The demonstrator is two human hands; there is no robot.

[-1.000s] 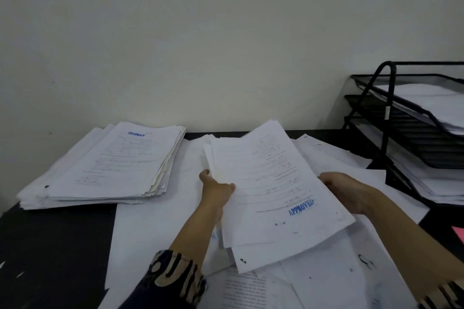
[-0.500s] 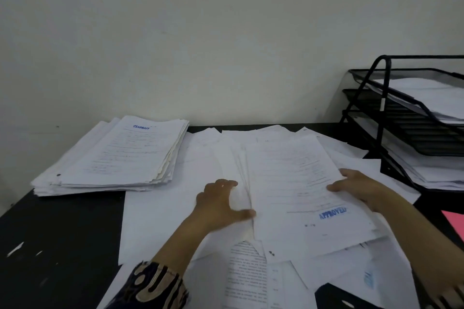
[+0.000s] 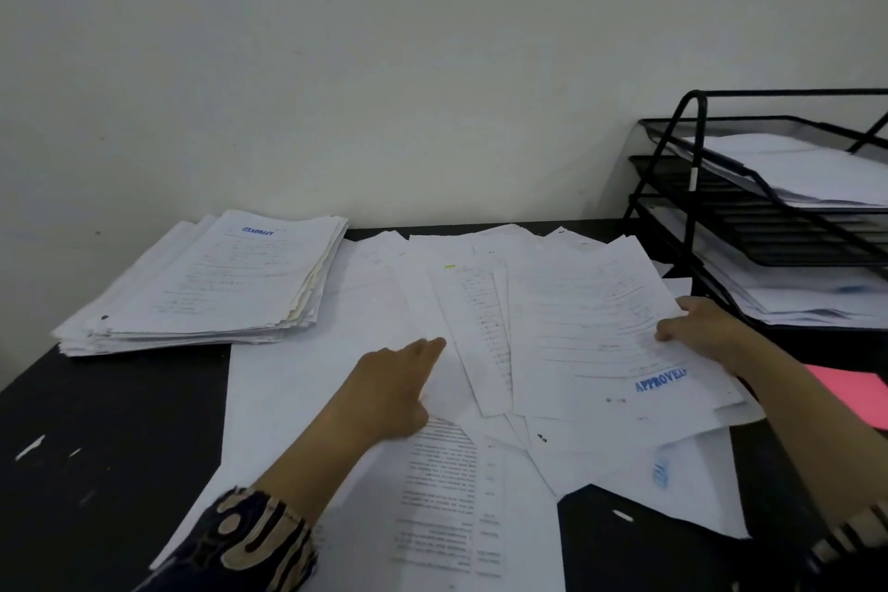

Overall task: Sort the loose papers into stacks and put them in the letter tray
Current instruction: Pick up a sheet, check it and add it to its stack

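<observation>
The sheaf lifted a second ago now lies fanned at mid-frame among the loose papers [image 3: 461, 303], left hand [image 3: 389, 392] flat with fingers straight, right hand [image 3: 701, 332] pinching the stamped sheet [image 3: 600, 341], so sorting continues, the letter tray [image 3: 682, 188] waiting at right

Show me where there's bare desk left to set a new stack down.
Bare desk lies front left, bordered by the tall stack behind and the loose papers to its right. A small dark gap shows front right. The middle is crowded with papers; the letter tray fills the right.
</observation>
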